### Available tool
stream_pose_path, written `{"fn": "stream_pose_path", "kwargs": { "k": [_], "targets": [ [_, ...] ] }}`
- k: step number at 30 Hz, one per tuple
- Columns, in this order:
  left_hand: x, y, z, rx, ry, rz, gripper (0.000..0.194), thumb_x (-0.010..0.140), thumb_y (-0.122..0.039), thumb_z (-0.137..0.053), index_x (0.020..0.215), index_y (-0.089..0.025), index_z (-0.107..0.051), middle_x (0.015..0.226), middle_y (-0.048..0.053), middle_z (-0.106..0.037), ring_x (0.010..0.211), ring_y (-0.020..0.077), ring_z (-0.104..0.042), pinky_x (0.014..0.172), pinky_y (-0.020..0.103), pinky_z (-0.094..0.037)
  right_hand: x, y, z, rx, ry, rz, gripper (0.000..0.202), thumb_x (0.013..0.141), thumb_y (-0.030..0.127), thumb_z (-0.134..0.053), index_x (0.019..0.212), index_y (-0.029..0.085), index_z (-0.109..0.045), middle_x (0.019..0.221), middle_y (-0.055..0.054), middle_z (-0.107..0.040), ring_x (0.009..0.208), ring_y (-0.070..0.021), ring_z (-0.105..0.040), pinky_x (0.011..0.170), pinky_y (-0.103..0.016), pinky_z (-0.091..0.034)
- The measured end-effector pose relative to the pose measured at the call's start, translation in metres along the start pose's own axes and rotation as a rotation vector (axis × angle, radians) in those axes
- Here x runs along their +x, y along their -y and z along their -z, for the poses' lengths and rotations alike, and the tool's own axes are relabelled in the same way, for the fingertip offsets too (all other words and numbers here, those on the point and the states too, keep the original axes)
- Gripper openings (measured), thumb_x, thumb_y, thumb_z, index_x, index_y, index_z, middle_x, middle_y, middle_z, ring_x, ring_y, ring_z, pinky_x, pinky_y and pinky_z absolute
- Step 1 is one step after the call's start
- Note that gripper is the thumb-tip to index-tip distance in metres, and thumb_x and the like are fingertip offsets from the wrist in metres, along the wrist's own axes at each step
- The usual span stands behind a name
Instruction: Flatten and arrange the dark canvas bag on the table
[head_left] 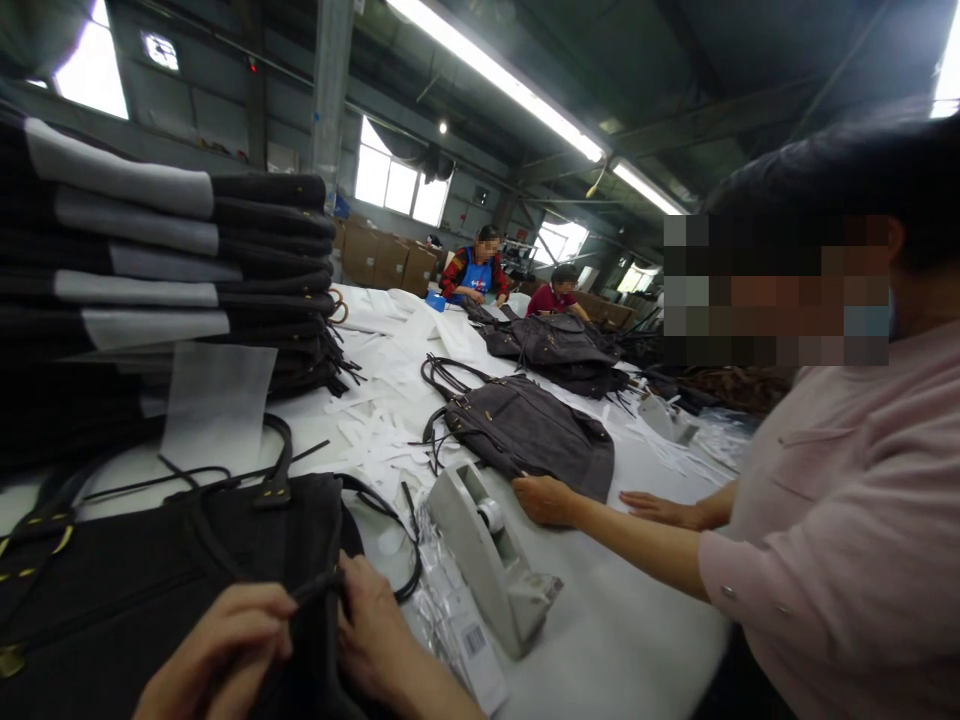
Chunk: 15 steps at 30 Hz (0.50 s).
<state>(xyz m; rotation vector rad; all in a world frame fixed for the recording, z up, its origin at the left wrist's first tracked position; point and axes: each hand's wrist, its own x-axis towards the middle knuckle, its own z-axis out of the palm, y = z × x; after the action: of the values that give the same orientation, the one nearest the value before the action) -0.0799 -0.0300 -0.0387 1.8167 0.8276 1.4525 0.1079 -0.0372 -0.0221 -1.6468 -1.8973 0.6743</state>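
A dark fabric bag (127, 580) with straps and brass fittings lies flat on the white table (637, 620) at the lower left. My left hand (225, 645) and my right hand (367, 625) rest on the bag's near right edge. Both pinch a thin dark strap (319, 588) that runs between them. A looped black handle (397, 540) curves off the bag toward the right.
A grey tape dispenser (487, 560) stands right of my hands, with clear plastic sleeves (457, 620) under it. A tall stack of folded dark bags (165, 290) rises at the left. A person in a pink shirt (847, 520) reaches two hands to another bag (532, 430). Two more people sit far back.
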Motion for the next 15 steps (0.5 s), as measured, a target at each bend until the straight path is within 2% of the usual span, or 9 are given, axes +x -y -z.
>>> {"fn": "stream_pose_path", "kwargs": {
  "k": [2, 4, 5, 6, 7, 9, 11, 13, 15],
  "targets": [
    [0.02, 0.006, 0.008, 0.098, -0.016, 0.182, 0.012, 0.086, -0.026, -0.046, 0.076, -0.024, -0.054, 0.079, -0.001, -0.06, 0.068, 0.0158, -0.06, 0.061, 0.023, -0.054, -0.008, -0.001, 0.004, 0.06, -0.037, -0.028, 0.028, 0.09, 0.026, -0.043, 0.115, 0.023, -0.056, 0.094, -0.002, -0.059, 0.086, -0.0154, -0.056, 0.084, -0.031, -0.049],
    [0.032, 0.009, 0.006, 0.241, 0.125, 0.307, 0.013, 0.082, -0.024, -0.043, 0.071, -0.024, -0.05, 0.071, -0.001, -0.056, 0.067, 0.0168, -0.058, 0.061, 0.025, -0.053, -0.013, -0.004, 0.004, 0.08, -0.034, -0.012, 0.024, 0.089, 0.026, -0.047, 0.11, 0.022, -0.059, 0.096, -0.003, -0.06, 0.089, -0.0155, -0.056, 0.086, -0.031, -0.048],
    [0.034, 0.009, 0.002, 0.298, 0.207, 0.309, 0.013, 0.082, -0.026, -0.043, 0.077, -0.024, -0.054, 0.079, 0.0, -0.061, 0.076, 0.0188, -0.06, 0.069, 0.028, -0.055, -0.014, -0.006, 0.003, 0.091, -0.019, 0.013, 0.025, 0.087, 0.025, -0.049, 0.109, 0.022, -0.059, 0.098, -0.003, -0.059, 0.092, -0.0159, -0.057, 0.087, -0.032, -0.049],
    [0.031, 0.008, -0.004, 0.333, 0.276, 0.265, 0.017, 0.084, -0.028, -0.043, 0.089, -0.024, -0.059, 0.095, 0.003, -0.065, 0.091, 0.0217, -0.062, 0.081, 0.032, -0.055, -0.016, -0.007, 0.002, 0.111, 0.004, 0.051, 0.027, 0.086, 0.025, -0.05, 0.111, 0.022, -0.059, 0.104, -0.004, -0.059, 0.096, -0.0164, -0.057, 0.09, -0.032, -0.049],
    [0.027, 0.006, -0.011, 0.348, 0.331, 0.19, 0.027, 0.086, -0.03, -0.044, 0.106, -0.023, -0.059, 0.117, 0.007, -0.063, 0.11, 0.0252, -0.058, 0.094, 0.037, -0.052, -0.017, -0.007, 0.002, 0.138, 0.028, 0.091, 0.03, 0.086, 0.026, -0.051, 0.114, 0.023, -0.058, 0.111, -0.006, -0.058, 0.102, -0.0171, -0.056, 0.093, -0.032, -0.048],
    [0.013, 0.0, -0.023, 0.349, 0.39, 0.053, 0.05, 0.09, -0.034, -0.043, 0.138, -0.021, -0.041, 0.151, 0.012, -0.036, 0.137, 0.0302, -0.037, 0.112, 0.046, -0.037, -0.023, -0.005, 0.006, 0.202, 0.089, 0.157, 0.034, 0.086, 0.031, -0.052, 0.12, 0.023, -0.057, 0.123, -0.007, -0.054, 0.112, -0.0181, -0.054, 0.099, -0.033, -0.046],
    [0.001, -0.006, -0.029, 0.331, 0.448, 0.029, 0.062, 0.093, -0.033, -0.04, 0.15, -0.021, -0.021, 0.159, 0.012, -0.018, 0.142, 0.0308, -0.028, 0.114, 0.048, -0.034, -0.034, 0.003, 0.021, 0.271, 0.169, 0.163, 0.035, 0.087, 0.038, -0.052, 0.119, 0.024, -0.059, 0.125, -0.006, -0.056, 0.116, -0.0186, -0.053, 0.102, -0.032, -0.044],
    [-0.003, -0.011, -0.027, 0.311, 0.531, 0.048, 0.07, 0.094, -0.034, -0.042, 0.153, -0.027, -0.006, 0.161, 0.009, -0.014, 0.142, 0.0299, -0.028, 0.113, 0.045, -0.038, -0.051, 0.013, 0.047, 0.363, 0.284, 0.071, 0.034, 0.09, 0.044, -0.048, 0.114, 0.025, -0.063, 0.114, -0.002, -0.063, 0.11, -0.0177, -0.057, 0.096, -0.03, -0.048],
    [-0.001, -0.016, -0.021, 0.305, 0.634, 0.015, 0.076, 0.094, -0.035, -0.046, 0.153, -0.033, 0.003, 0.161, 0.006, -0.015, 0.142, 0.0292, -0.029, 0.113, 0.042, -0.038, -0.073, 0.021, 0.077, 0.483, 0.393, -0.077, 0.041, 0.094, 0.049, -0.038, 0.112, 0.024, -0.065, 0.101, 0.0, -0.067, 0.099, -0.0157, -0.062, 0.087, -0.027, -0.051]
  ]
}}
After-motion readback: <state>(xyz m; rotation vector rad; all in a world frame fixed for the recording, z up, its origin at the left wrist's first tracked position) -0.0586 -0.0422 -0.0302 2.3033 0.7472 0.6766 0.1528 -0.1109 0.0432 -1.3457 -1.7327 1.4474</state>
